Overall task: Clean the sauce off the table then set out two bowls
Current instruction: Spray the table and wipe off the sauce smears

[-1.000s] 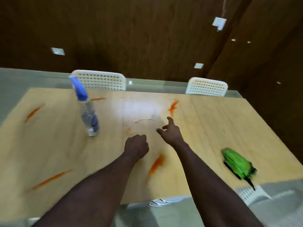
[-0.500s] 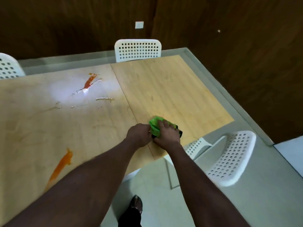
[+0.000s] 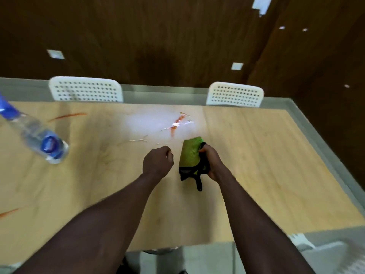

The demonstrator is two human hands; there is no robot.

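Right hand (image 3: 210, 162): forearm extended over table (image 3: 276, 175), fingers curled round green cloth (image 3: 190, 155), gripping it. Left hand (image 3: 158, 162): closed fist, holding nothing, just beside cloth.
Cloth: folded, bright green, black trim and loop hanging at near end; held near table centre.
Sauce streak (image 3: 176, 124): orange-red, wet sheen around it, just beyond cloth.
Spray bottle (image 3: 37, 139): clear, blue top, far left.

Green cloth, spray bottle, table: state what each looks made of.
The green cloth looks like soft fabric, perhaps microfibre: matte, limp folds, black edging. The spray bottle seems clear plastic: glossy see-through body, blue head. The table looks like light wood or laminate: visible grain, smooth sheen catching glare.
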